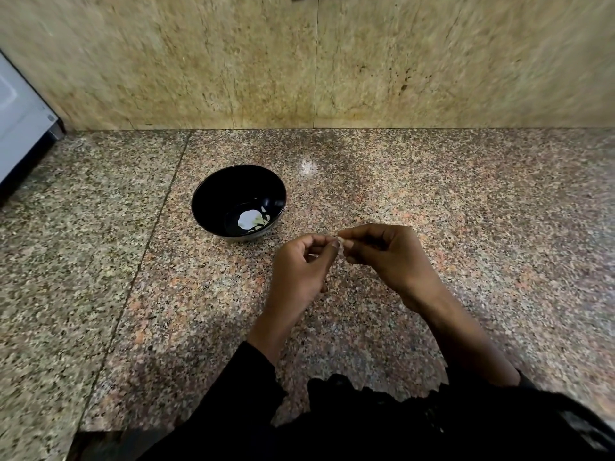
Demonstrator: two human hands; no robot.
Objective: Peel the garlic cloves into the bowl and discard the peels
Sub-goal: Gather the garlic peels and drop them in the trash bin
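A black bowl (213, 194) stands on the speckled granite counter, left of and beyond my hands; a pale patch, glare or garlic, shows at its bottom. My left hand (299, 271) and my right hand (386, 254) meet fingertip to fingertip above the counter. Between them they pinch a small pale garlic clove (340, 245), mostly hidden by the fingers. A thin strip of peel hangs down from it.
A grey-white appliance (23, 128) stands at the far left edge of the counter. A beige stone wall (316, 61) closes the back. The granite counter (466, 201) stretches wide to the right. Black sleeves fill the bottom of the view.
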